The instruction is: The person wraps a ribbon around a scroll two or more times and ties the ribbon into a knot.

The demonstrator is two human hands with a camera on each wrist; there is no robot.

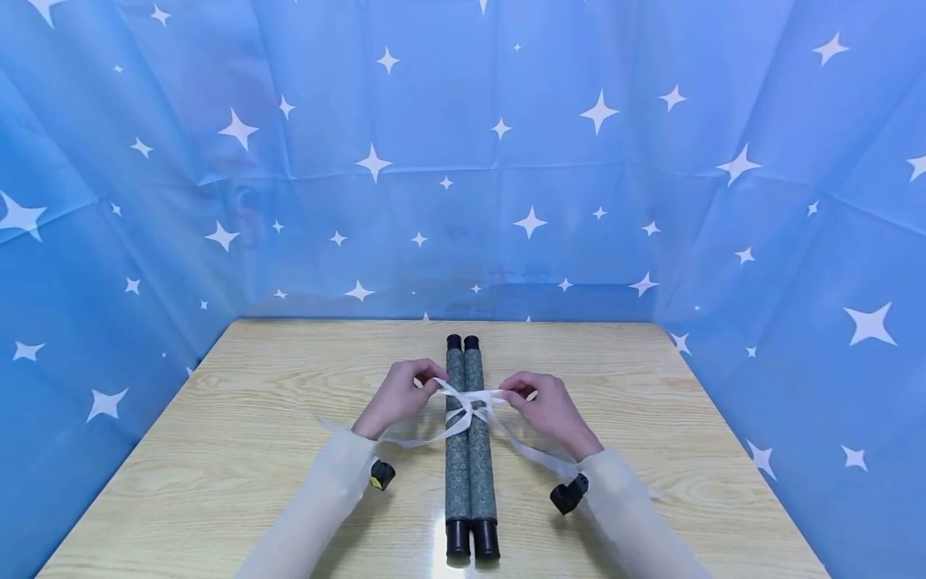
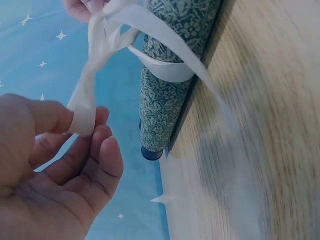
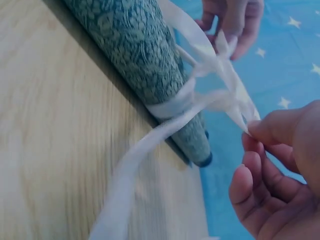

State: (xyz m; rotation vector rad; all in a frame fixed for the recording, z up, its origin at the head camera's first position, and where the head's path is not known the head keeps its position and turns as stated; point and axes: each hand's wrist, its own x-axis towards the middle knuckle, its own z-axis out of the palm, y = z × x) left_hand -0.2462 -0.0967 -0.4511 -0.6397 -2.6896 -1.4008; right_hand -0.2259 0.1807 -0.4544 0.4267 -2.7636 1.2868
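A scroll (image 1: 457,474) with two rolled sides lies lengthwise in the head view, its green patterned rolls side by side with black end knobs. White ribbon (image 1: 466,402) wraps around its middle and is crossed into loops on top. On the left, my left hand (image 1: 405,394) pinches one ribbon loop between thumb and fingers. Opposite it, my right hand (image 1: 546,406) pinches the other loop. Both loops stretch out sideways from the knot. Loose ribbon tails (image 3: 135,155) hang down on each side, passing near the forearms. The patterned roll (image 2: 167,95) shows close up in the left wrist view.
The scroll rests on a light wood-grain table (image 1: 289,434). Blue cloth with white stars (image 1: 434,201) hangs behind the table and along both sides. Black wrist cameras (image 1: 569,494) sit at the white sleeves.
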